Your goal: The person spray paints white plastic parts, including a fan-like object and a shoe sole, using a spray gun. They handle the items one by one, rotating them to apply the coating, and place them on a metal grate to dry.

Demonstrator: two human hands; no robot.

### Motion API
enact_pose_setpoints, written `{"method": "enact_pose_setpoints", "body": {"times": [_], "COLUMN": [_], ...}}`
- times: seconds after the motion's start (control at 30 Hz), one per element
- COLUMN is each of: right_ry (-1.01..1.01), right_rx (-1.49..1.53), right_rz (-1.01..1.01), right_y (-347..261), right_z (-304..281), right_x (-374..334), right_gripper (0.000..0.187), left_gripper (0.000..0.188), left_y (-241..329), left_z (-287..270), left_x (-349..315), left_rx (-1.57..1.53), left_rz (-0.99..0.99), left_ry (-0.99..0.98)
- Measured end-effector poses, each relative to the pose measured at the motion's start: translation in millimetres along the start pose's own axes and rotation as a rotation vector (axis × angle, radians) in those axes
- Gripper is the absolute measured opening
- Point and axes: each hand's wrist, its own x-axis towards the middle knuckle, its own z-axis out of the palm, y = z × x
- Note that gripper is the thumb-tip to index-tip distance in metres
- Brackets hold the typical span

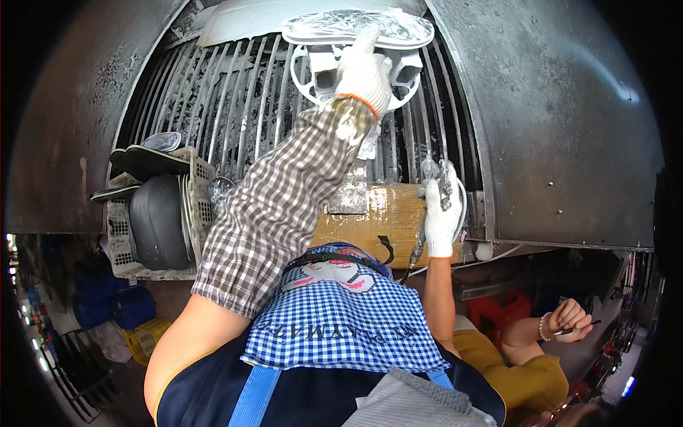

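My left hand [365,71], in a white knit glove with an orange cuff, is at the near edge of an oval, film-covered panel [313,30] with a white rim. One finger lies over its top, and the others are curled at the edge, partly hidden. Beneath the panel is a white-coated stand [302,75] with curved side arms, set on metal slats [242,99]. My right hand [442,217], gloved likewise, is closed around a spray gun [430,171] whose nozzle points away from me, apart from the panel. A hose runs down from the gun.
To the left stands a plastic crate [206,171] with dark curved panels [158,222] and a small film-wrapped oval piece [163,141]. Metal walls [562,128] flank the slats. Brown cardboard [388,217] lies nearest me. At lower right, another person's hand [569,320] holds a thin dark stick.
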Motion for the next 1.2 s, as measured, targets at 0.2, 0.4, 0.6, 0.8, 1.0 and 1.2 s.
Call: {"method": "enact_pose_setpoints", "body": {"times": [0.2,0.4,0.6,0.8,1.0,1.2], "right_ry": [0.051,0.008,-0.026,-0.027,-0.069,-0.111], "right_rx": [0.003,-0.074,-0.047,-0.203,-0.137,-0.17], "right_rz": [0.046,0.044,0.04,0.016,0.135,0.082], "right_y": [20,25,41,47,45,40], "right_z": [0,1,-5,-9,0,11], "right_x": [-16,-23,-28,-35,-42,-45], "right_gripper": [0.063,0.063,0.064,0.064,0.062,0.065], "left_gripper": [0.03,0.034,0.027,0.03,0.041,0.038], "left_y": [-1,25,115,219,218,117], "left_z": [-13,-13,-48,-144,-265,-396], "left_x": [24,10,7,30,66,95], "left_rx": [0.68,1.495,1.221,0.457,0.132,0.835], "left_rz": [0.535,0.911,0.775,0.662,0.323,0.283], "left_ry": [-0.193,-0.07,-0.282,-0.246,0.28,0.263]}}
